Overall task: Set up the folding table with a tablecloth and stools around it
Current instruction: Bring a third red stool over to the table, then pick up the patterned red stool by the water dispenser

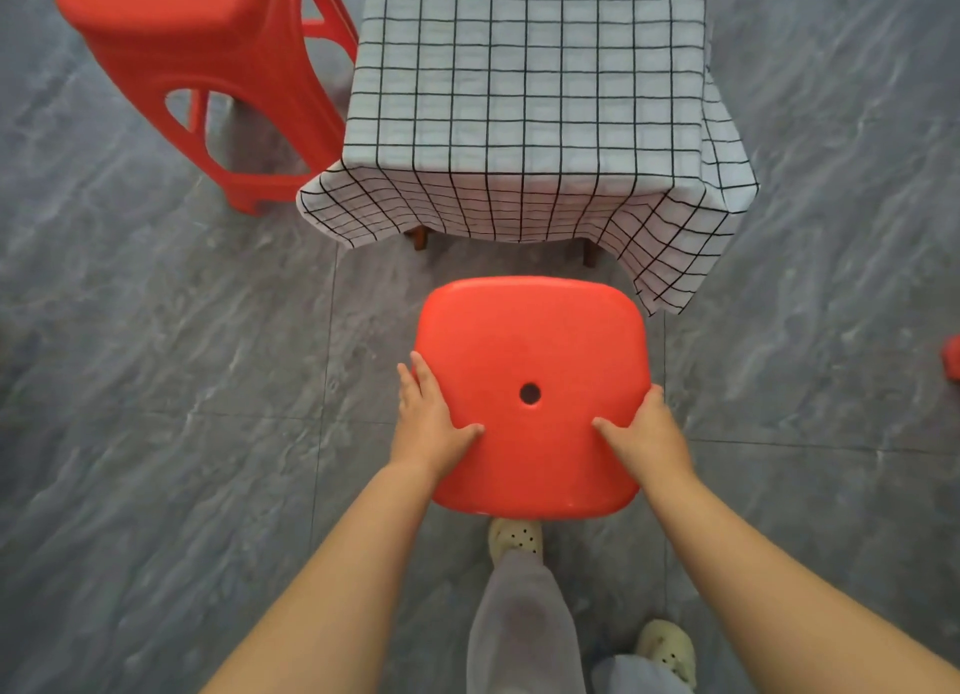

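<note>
On the grey tiled floor (156, 381), both hands, left (426, 423) and right (649, 438), are closing their grip on the red stool's seat (530, 360) edges, lower centre of frame, below the checked desk (524, 95).

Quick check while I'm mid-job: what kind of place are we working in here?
Probably an indoor room at home or in a plain dining space, hard to say which. Signs: grey stone-look floor tiles, a small table under a checked tablecloth, and red plastic stools.

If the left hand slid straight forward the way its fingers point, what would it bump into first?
Probably the tablecloth hanging off the table's near edge. The left hand points up along the stool seat's side toward it, though depth is hard to judge.
</note>
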